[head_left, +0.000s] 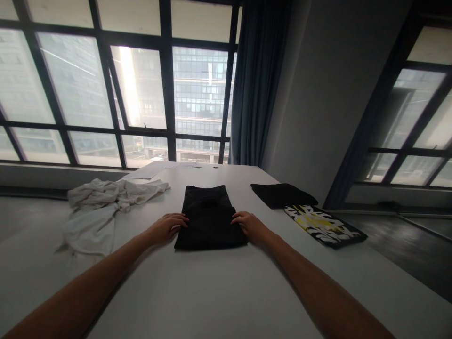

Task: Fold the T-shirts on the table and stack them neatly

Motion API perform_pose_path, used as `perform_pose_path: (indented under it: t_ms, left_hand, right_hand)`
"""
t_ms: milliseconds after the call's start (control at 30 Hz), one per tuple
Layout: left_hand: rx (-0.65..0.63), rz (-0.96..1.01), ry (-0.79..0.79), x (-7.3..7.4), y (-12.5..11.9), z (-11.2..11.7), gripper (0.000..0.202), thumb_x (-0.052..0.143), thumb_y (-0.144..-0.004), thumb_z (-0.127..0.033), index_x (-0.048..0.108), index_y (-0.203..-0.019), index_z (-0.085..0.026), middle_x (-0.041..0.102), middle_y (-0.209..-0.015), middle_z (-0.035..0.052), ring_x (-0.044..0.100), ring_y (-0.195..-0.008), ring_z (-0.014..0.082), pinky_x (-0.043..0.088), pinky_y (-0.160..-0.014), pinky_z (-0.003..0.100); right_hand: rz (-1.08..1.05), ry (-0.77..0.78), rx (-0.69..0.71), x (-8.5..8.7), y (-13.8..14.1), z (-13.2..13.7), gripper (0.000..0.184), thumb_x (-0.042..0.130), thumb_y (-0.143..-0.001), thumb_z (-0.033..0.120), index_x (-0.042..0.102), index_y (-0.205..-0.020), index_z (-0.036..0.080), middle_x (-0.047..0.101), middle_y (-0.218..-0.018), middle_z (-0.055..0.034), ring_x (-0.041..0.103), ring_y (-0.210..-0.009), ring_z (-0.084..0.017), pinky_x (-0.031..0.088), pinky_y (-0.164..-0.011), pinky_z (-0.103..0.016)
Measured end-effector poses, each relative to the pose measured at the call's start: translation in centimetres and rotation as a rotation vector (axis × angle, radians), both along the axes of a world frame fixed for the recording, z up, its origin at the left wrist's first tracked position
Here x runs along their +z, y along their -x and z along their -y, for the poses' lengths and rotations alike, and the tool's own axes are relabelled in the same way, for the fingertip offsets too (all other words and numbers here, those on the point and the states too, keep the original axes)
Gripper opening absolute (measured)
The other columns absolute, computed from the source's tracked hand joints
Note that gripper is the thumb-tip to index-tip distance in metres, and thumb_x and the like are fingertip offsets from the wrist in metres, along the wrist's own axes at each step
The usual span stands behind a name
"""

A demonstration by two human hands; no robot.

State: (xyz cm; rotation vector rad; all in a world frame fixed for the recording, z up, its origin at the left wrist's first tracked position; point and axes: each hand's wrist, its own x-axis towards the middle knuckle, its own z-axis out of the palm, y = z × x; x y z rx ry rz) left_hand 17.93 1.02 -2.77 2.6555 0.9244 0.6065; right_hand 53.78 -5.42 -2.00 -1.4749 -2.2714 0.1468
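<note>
A folded black garment (209, 217) lies flat in the middle of the white table (212, 292). My left hand (168, 226) rests palm down at its left edge, fingers stretched toward the fabric and touching it. On the opposite side, my right hand (249, 224) lies against the right edge, fingers spread and curled slightly onto the cloth. Neither hand holds anything.
A crumpled white garment (102, 202) spreads over the table's left side. A folded black garment (282, 194) and a folded black piece with a white and yellow print (323, 226) lie at the right. Papers (158, 168) sit at the far edge by the windows.
</note>
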Motion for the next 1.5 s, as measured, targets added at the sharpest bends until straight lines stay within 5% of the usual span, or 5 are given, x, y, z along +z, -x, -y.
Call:
perform_pose_path:
  t_ms: [300, 600, 833, 1200, 1500]
  left_hand:
    - [-0.090, 0.148, 0.615, 4.5, 0.2, 1.8, 0.032, 0.072, -0.072, -0.048, 0.077, -0.086, -0.020, 0.076, -0.082, 0.0052, 0.068, -0.083, 0.0271, 0.055, -0.079, 0.038]
    - [0.321, 0.287, 0.754, 2.0, 0.0, -0.6, 0.071, 0.067, -0.078, -0.054, 0.052, -0.135, -0.016, 0.073, -0.090, 0.0073, 0.067, -0.060, 0.0175, 0.053, -0.061, 0.030]
    - [0.296, 0.131, -0.022, 3.1, -3.3, 3.4, 0.036, 0.053, -0.090, -0.048, 0.072, -0.109, -0.025, 0.073, -0.108, 0.0072, 0.063, -0.107, 0.0277, 0.045, -0.097, 0.039]
    - [-0.050, -0.202, 0.105, -2.2, -4.2, 3.7, 0.065, 0.034, -0.097, -0.060, 0.030, -0.154, -0.028, 0.020, -0.162, 0.0050, 0.014, -0.150, 0.0267, 0.009, -0.121, 0.047]
    - [0.379, -0.275, -0.158, -0.3, -1.8, 1.1, 0.055, 0.040, -0.098, -0.043, 0.045, -0.146, -0.019, 0.035, -0.157, 0.0134, 0.025, -0.147, 0.0345, 0.010, -0.117, 0.060]
  right_hand:
    - [-0.346, 0.394, 0.188, 4.8, -1.2, 2.2, 0.018, 0.059, -0.080, 0.028, 0.073, -0.083, 0.017, 0.070, -0.078, -0.0024, 0.063, -0.077, -0.021, 0.051, -0.076, -0.033]
    - [-0.522, 0.406, -0.331, 1.9, 0.6, 0.3, 0.053, 0.049, -0.094, 0.047, 0.052, -0.135, 0.013, 0.069, -0.085, -0.0074, 0.062, -0.068, -0.017, 0.049, -0.063, -0.029]
    - [-0.028, 0.032, -0.298, 2.4, 2.6, 1.7, 0.048, 0.058, -0.090, 0.036, 0.057, -0.135, 0.019, 0.062, -0.129, -0.0142, 0.059, -0.115, -0.028, 0.044, -0.098, -0.039]
    - [0.119, 0.305, -0.148, -0.9, 4.8, 1.8, 0.066, 0.029, -0.098, 0.060, 0.029, -0.155, 0.026, 0.018, -0.163, -0.0048, 0.007, -0.151, -0.025, 0.002, -0.120, -0.052]
    - [0.075, 0.124, -0.281, 1.2, 3.5, 1.7, 0.053, 0.031, -0.100, 0.054, 0.069, -0.121, 0.022, 0.062, -0.133, -0.0123, 0.051, -0.128, -0.030, 0.027, -0.111, -0.047]
